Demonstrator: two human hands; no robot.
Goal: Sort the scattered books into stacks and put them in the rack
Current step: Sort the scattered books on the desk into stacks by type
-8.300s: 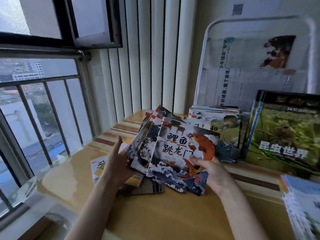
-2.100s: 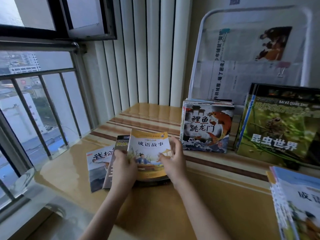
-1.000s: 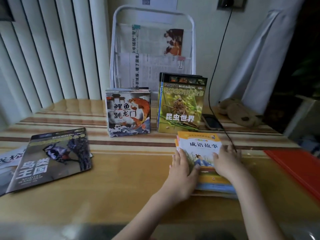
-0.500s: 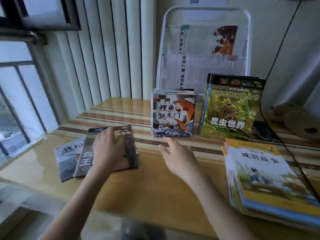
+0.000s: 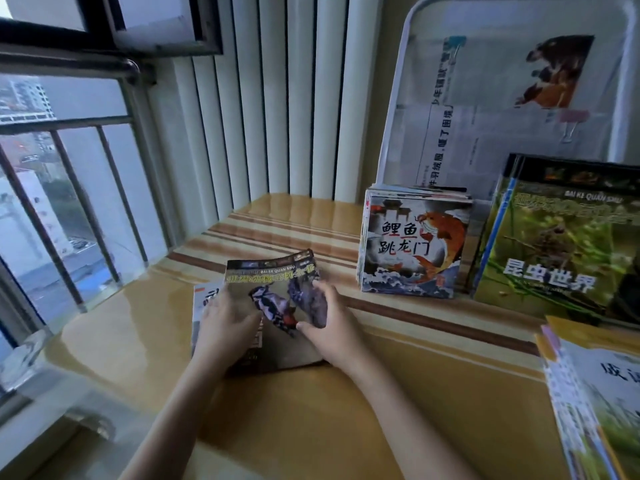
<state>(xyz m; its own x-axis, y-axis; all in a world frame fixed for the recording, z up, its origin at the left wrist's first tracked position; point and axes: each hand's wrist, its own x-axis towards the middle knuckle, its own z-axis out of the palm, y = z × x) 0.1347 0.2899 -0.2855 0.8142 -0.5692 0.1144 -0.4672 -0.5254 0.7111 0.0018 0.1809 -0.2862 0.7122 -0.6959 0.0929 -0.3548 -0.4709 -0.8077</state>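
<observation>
Both hands are on the bird book, a thin glossy dark-covered paperback lying near the left of the tabletop. The left hand lies over the book's left side with fingers spread and fairly straight, pressing on the cover; whether the thumb hooks under the edge cannot be told. The right hand holds the book's right edge in a closed grip — fingers curled over the cover, thumb pointing left across it. The book's far end is tilted up off the tabletop, its cover slightly bowed.

Under the bird book's left edge a pale book pokes out, lying flat.

The white wire rack stands at the back against the wall, with newspaper filling its upper part. Leaning upright in front of it are two stacks: a squarish carp stack, and just right of it a taller green insect stack — the two nearly touching. At the right edge a flat pile of yellow-edged books lies on the tabletop, well apart from the hands.

The tabletop is shiny, yellow-tan with brown stripes.
</observation>
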